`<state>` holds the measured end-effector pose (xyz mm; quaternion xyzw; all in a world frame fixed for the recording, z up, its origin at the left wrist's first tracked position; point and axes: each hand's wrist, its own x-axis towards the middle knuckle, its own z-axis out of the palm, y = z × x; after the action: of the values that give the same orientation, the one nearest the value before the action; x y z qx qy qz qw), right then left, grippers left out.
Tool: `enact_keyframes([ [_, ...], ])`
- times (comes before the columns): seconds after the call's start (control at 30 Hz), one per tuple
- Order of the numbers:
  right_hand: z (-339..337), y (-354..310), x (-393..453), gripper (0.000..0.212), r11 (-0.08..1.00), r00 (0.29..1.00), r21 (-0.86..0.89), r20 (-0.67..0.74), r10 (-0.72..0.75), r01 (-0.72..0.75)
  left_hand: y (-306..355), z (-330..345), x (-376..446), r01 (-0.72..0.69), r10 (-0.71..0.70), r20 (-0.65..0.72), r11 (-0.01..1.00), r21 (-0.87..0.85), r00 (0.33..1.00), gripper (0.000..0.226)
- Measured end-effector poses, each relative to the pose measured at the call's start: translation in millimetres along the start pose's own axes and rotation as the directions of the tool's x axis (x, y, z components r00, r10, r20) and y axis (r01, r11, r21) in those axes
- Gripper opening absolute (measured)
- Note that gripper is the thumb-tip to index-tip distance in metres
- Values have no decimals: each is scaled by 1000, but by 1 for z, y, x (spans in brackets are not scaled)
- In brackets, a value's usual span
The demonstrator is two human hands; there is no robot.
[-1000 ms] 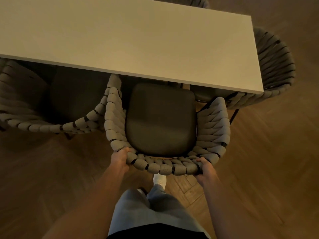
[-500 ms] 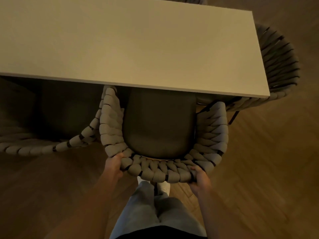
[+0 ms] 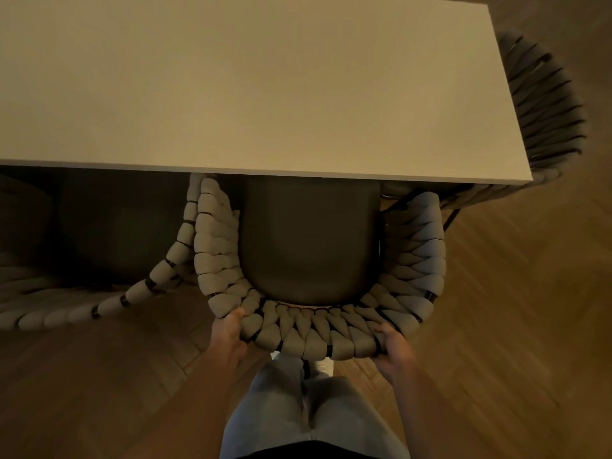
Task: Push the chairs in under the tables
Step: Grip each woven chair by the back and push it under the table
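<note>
A chair point(image 3: 318, 339) with a thick grey woven-rope backrest and a dark seat cushion point(image 3: 308, 240) stands in front of me. The front part of its seat lies under the pale rectangular table point(image 3: 251, 84). My left hand point(image 3: 228, 332) grips the left end of the curved backrest. On the right end of the same backrest, my right hand point(image 3: 394, 346) is closed around the rope. Both forearms reach forward from the bottom of the view.
A second woven chair point(image 3: 142, 289) stands to the left, touching the one I hold. A third chair point(image 3: 546, 104) sits at the table's right end. The floor is wooden herringbone parquet point(image 3: 516, 319). My legs and a white shoe point(image 3: 324, 366) are behind the chair.
The chair has slid forward, so more of its dark seat is hidden under the table edge. My hands and body followed it toward the table.
</note>
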<state>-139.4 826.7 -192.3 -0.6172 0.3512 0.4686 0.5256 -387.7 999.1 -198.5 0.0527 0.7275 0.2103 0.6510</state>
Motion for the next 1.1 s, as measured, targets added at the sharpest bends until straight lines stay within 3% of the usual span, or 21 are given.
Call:
enact_keyframes([
  [0.2, 0, -4, 2, 47, 1000, 998, -15, -66, 19, -20, -3, 7, 6, 68, -68, -3, 997, -33, 998, 34],
  [0.47, 5, -14, 6, 43, 999, 999, -35, -43, 4, -5, -8, 14, 15, 88, -88, 1, 995, -43, 996, 32],
  [0.83, 35, -45, 14, 13, 999, 1000, -35, 23, -3, 3, 23, 49, 16, 33, -33, 0, 998, -45, 999, 32],
  [1.1, 41, -50, 19, 23, 998, 1000, -57, 3, -7, 7, 31, 55, 17, 48, -47, 32, 999, -24, 998, 34],
])
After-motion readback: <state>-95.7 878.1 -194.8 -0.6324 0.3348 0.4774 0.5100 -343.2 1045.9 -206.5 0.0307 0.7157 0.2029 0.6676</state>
